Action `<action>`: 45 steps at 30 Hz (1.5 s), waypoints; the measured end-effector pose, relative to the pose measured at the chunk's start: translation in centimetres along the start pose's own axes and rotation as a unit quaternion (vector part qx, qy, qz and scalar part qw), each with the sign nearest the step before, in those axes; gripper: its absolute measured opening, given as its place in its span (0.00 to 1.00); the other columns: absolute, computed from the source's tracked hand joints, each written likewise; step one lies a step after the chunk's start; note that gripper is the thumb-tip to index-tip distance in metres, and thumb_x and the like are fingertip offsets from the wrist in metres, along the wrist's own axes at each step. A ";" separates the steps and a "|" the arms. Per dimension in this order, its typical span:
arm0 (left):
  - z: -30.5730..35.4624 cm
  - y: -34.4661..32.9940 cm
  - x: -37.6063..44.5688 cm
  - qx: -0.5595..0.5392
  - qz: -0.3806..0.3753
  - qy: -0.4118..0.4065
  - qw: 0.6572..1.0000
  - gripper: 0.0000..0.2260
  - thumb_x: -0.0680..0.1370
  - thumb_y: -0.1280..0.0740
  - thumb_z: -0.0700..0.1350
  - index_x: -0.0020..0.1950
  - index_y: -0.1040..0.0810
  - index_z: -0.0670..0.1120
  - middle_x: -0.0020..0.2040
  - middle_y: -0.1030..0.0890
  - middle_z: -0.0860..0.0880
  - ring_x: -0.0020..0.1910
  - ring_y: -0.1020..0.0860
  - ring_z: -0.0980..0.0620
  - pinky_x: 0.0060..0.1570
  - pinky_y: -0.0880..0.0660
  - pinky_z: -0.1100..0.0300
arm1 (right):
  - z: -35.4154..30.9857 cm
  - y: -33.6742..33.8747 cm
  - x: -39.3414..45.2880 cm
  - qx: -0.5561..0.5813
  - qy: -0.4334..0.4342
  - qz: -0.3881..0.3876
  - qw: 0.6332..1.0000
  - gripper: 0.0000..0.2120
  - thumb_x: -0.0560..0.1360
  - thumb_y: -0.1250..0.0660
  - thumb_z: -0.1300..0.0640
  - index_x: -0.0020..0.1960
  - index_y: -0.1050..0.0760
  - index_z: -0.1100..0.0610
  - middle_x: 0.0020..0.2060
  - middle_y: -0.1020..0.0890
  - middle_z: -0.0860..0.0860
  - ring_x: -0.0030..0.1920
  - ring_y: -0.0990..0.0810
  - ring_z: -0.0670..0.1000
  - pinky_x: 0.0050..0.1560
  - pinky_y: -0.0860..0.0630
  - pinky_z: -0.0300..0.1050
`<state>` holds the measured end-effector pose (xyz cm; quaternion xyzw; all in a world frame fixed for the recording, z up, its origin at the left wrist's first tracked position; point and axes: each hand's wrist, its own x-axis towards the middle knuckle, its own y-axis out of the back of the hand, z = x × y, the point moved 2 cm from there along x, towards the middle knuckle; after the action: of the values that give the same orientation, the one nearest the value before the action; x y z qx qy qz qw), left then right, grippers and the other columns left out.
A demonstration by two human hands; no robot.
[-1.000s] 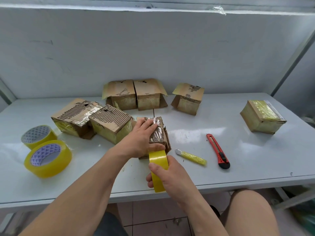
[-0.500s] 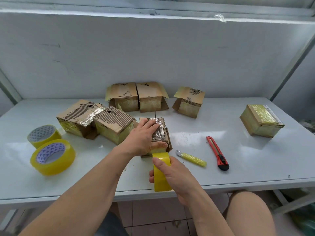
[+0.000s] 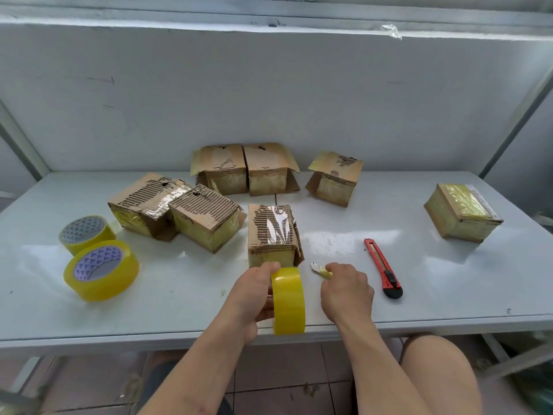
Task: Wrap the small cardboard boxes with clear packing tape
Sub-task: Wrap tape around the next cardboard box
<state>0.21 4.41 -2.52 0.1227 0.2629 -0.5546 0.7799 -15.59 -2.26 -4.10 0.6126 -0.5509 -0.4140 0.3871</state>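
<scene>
Left hand [image 3: 254, 298] gripping the roll [image 3: 288, 301] of yellow-tinted clear tape, fingers curled round its left side, thumb up on the rim; roll upright on edge at the near edge of the table [image 3: 449, 283], just in front of the center box [image 3: 273, 235]. Center box torn on top, a strip of clear tape across that top face, standing free of both hands. Right hand [image 3: 347, 292] just right of the roll, fingers curled down onto the small yellow cutter [image 3: 321, 269], only its tip showing past the knuckles. Red knife [image 3: 383, 268] flat on the table to the right of that hand, not touched. 2 more rolls [image 3: 100, 269] [image 3: 85, 233] lying at the left, touching each other. 2 torn boxes [image 3: 146, 202] [image 3: 206, 217] side by side left of center, 3 boxes [image 3: 221, 169] [image 3: 269, 167] [image 3: 335, 178] along the back with loose flaps, 1 taped box [image 3: 462, 212] far right, well apart from the rest
</scene>
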 end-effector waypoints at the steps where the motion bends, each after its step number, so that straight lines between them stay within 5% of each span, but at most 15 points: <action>1: 0.3 -0.1 -0.2 -0.018 -0.007 0.014 1.000 0.13 0.81 0.36 0.52 0.56 0.22 0.44 0.37 0.21 0.46 0.34 0.20 0.48 0.36 0.22 0.55 | 0.1 -0.3 0.1 -0.010 0.000 -0.003 1.000 0.18 0.82 0.42 0.58 0.70 0.28 0.49 0.64 0.24 0.50 0.64 0.28 0.54 0.62 0.31 0.49; 4: 1.0 -0.5 -0.4 -0.059 -0.010 0.048 0.997 0.07 0.81 0.36 0.47 0.51 0.25 0.45 0.29 0.26 0.48 0.25 0.26 0.51 0.28 0.25 0.59 | 0.1 -0.9 0.4 -0.015 0.004 -0.001 1.000 0.17 0.82 0.41 0.59 0.70 0.29 0.51 0.62 0.24 0.51 0.61 0.28 0.54 0.59 0.31 0.48; 10: 1.4 -0.9 -0.2 -0.064 0.023 0.055 0.996 0.06 0.81 0.36 0.46 0.53 0.24 0.44 0.25 0.27 0.50 0.22 0.27 0.53 0.27 0.27 0.60 | -0.1 -1.4 0.9 0.000 0.007 0.010 1.000 0.11 0.85 0.45 0.54 0.61 0.26 0.57 0.52 0.24 0.53 0.50 0.26 0.52 0.46 0.33 0.42; 14: 1.1 -0.9 0.3 -0.085 0.044 0.060 0.994 0.12 0.78 0.32 0.46 0.59 0.22 0.42 0.40 0.20 0.40 0.39 0.21 0.42 0.46 0.18 0.45 | -0.4 -0.7 1.4 0.010 -0.003 0.001 1.000 0.10 0.84 0.44 0.54 0.57 0.27 0.57 0.50 0.23 0.52 0.44 0.26 0.51 0.42 0.32 0.43; 20: 1.0 -0.6 1.2 -0.088 0.071 0.060 0.992 0.11 0.75 0.31 0.46 0.56 0.20 0.44 0.55 0.19 0.33 0.48 0.20 0.36 0.54 0.22 0.36 | -2.6 4.6 0.2 0.169 0.048 0.030 0.984 0.06 0.83 0.43 0.53 0.51 0.30 0.53 0.43 0.19 0.52 0.43 0.19 0.55 0.45 0.22 0.54; 22: 1.0 -0.6 1.5 -0.090 0.072 0.067 0.991 0.10 0.76 0.32 0.45 0.55 0.20 0.44 0.53 0.18 0.34 0.48 0.20 0.37 0.52 0.20 0.39 | -3.5 7.0 -0.5 0.201 0.094 0.015 0.975 0.02 0.83 0.39 0.54 0.52 0.29 0.52 0.45 0.20 0.49 0.44 0.20 0.53 0.44 0.22 0.50; 26: 1.0 -0.7 1.7 -0.091 0.069 0.074 0.991 0.11 0.76 0.32 0.44 0.56 0.20 0.43 0.49 0.19 0.35 0.44 0.21 0.39 0.46 0.20 0.43 | -4.5 8.7 -1.0 0.160 0.169 -0.050 0.971 0.09 0.82 0.35 0.57 0.60 0.24 0.48 0.51 0.23 0.47 0.43 0.25 0.45 0.41 0.29 0.37; 37: 0.8 -0.6 2.6 -0.092 0.070 0.056 0.992 0.08 0.77 0.33 0.44 0.55 0.20 0.44 0.53 0.18 0.34 0.52 0.17 0.34 0.52 0.21 0.33 | -5.2 5.8 0.4 0.027 0.156 -0.079 0.984 0.12 0.82 0.35 0.54 0.63 0.19 0.45 0.52 0.25 0.46 0.54 0.24 0.49 0.55 0.24 0.44; 41: 0.6 -0.4 3.0 -0.109 0.078 0.047 0.990 0.04 0.79 0.35 0.40 0.51 0.22 0.42 0.44 0.21 0.37 0.41 0.23 0.40 0.43 0.23 0.46 | -4.5 5.6 1.1 -0.009 0.135 -0.083 0.987 0.14 0.82 0.37 0.58 0.62 0.18 0.47 0.54 0.25 0.47 0.54 0.23 0.50 0.56 0.23 0.46; 45: 0.7 -0.2 3.1 -0.120 0.070 0.051 0.989 0.03 0.79 0.35 0.38 0.50 0.23 0.41 0.40 0.25 0.40 0.38 0.27 0.43 0.42 0.27 0.49 | -1.7 5.6 1.9 -0.029 0.080 -0.105 0.991 0.16 0.81 0.37 0.61 0.63 0.18 0.48 0.57 0.22 0.48 0.53 0.20 0.50 0.52 0.21 0.46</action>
<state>1.02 1.48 -3.61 0.0745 0.3579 -0.4559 0.8115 -15.88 -4.68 1.59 0.6869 -0.4382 -0.4176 0.4022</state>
